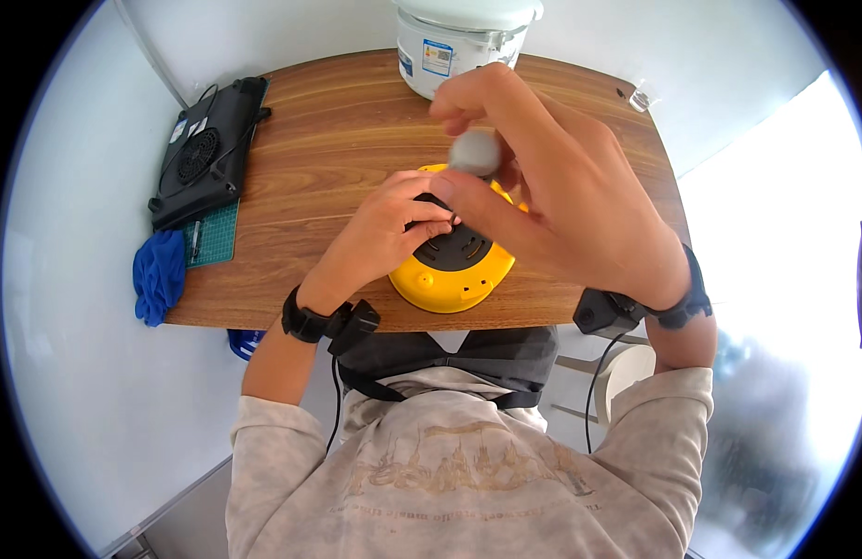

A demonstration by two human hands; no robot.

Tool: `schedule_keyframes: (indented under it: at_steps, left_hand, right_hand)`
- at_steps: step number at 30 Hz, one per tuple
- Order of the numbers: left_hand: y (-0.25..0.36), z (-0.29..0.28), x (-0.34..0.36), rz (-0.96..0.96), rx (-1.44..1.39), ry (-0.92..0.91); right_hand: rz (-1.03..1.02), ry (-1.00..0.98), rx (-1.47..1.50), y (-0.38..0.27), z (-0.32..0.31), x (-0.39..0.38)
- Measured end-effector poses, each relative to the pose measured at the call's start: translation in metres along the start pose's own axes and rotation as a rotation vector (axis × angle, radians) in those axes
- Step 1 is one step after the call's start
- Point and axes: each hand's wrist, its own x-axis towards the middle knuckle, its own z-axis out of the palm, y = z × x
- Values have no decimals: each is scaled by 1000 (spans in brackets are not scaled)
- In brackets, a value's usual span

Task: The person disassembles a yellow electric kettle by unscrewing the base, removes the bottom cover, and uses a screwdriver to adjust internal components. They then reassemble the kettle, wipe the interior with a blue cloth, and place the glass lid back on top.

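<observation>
On the wooden table in front of me lies a yellow round housing with a black slotted centre. My left hand rests over its left side, fingers bent and pinched together at the black centre. Whatever they hold there is too small to make out. Raised above the housing, my right hand curls its thumb and fingers around a grey round-ended handle, seen end-on and slightly blurred. The handle's lower end is hidden, so its kind cannot be told. My right hand also covers the housing's upper right part.
At the back stands a white lidded cooker. A black appliance with a fan grille lies at the left, partly on a green cutting mat with a pen. Blue cloth hangs over the left edge. A small clear object sits back right.
</observation>
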Motion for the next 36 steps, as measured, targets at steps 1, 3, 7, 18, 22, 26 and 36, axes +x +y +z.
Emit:
schedule_keyframes:
  at_steps: [1,3,7,18,22,26,36]
  left_hand:
    - [-1,0,0,-8,-26,2]
    - [-7,1,-1,-19,-49,-16]
    - [-7,2,1,31,43,-19]
    - [-11,4,1,39,78,-27]
    - [-10,3,2,40,88,-30]
    - [-10,4,1,67,93,-10]
    - [-6,4,0,14,105,-17]
  right_hand:
    - [-14,19,95,-3,-1,0]
    - [-55,-6,12,-1,-5,0]
    - [-16,-36,-58,6,-9,-2]
    - [5,-41,-95,17,-11,0]
    - [-1,-24,-107,19,-11,0]
    - [-19,-60,-117,16,-14,2]
    - [-40,19,-322,20,-10,10]
